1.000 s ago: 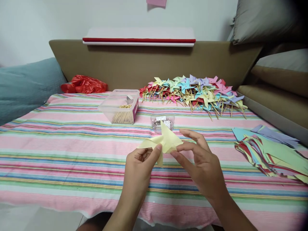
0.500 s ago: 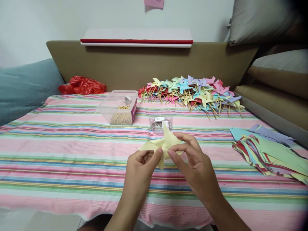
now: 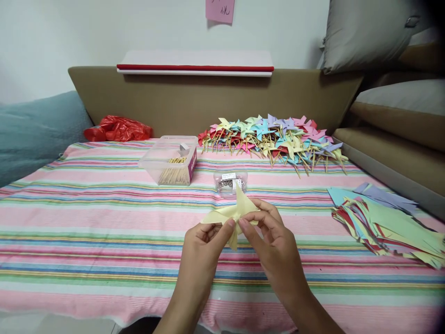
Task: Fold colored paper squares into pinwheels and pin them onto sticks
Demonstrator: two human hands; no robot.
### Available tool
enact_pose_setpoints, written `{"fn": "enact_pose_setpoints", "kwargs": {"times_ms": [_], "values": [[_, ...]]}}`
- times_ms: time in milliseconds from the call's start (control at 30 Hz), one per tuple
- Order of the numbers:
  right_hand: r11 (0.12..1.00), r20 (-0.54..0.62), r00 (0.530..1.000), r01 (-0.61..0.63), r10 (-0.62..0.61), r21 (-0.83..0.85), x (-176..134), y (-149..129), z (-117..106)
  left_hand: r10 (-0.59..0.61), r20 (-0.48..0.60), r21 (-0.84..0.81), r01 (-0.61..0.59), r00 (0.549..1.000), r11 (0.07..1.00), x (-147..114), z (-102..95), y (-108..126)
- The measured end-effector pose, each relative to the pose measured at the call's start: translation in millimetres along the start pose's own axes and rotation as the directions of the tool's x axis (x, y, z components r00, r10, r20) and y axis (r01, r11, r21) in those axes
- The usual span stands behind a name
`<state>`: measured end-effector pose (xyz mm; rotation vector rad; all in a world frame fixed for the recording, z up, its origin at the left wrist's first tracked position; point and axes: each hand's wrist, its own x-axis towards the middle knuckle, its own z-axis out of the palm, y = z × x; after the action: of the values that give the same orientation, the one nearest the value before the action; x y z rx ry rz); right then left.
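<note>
A pale yellow paper pinwheel (image 3: 244, 204) is held up between both hands over the striped cloth. My left hand (image 3: 202, 248) grips it from the left, thumb pressed near its centre. From the other side my right hand (image 3: 274, 243) pinches it, thumb and index finger close to the centre. The lower fingers are partly hidden behind the paper. Just beyond the pinwheel stands a small clear container (image 3: 230, 184) of small metal pieces with white labels. No stick shows on this pinwheel.
Wooden sticks fill part of a clear plastic box (image 3: 149, 164) at left. Many finished pinwheels (image 3: 264, 130) lie heaped at the back. Cut coloured paper (image 3: 392, 222) is piled at right. A red plastic bag (image 3: 121, 128) sits back left; cushions (image 3: 399, 99) stack at right.
The view has shifted slightly, so the background sits a little lower. My right hand's fingers have drawn in a little closer to the pinwheel's centre.
</note>
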<state>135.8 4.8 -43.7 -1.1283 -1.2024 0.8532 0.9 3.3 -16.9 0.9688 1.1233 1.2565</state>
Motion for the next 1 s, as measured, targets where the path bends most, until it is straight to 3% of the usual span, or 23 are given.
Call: {"fn": "enact_pose_setpoints", "kwargs": {"times_ms": [567, 1000], "values": [[0.998, -0.099, 0.994, -0.059, 0.055, -0.034, -3.2, -0.2, 4.4, -0.030, 0.132, -0.063, 0.039, 0.991, 0.997, -0.7, 1.0, -1.2], [0.999, -0.072, 0.997, -0.003, 0.000, -0.044, -6.7, -8.3, 7.1, -0.059, -0.054, -0.087, 0.054, 0.997, 0.995, -0.4, 4.3, -3.9]]}}
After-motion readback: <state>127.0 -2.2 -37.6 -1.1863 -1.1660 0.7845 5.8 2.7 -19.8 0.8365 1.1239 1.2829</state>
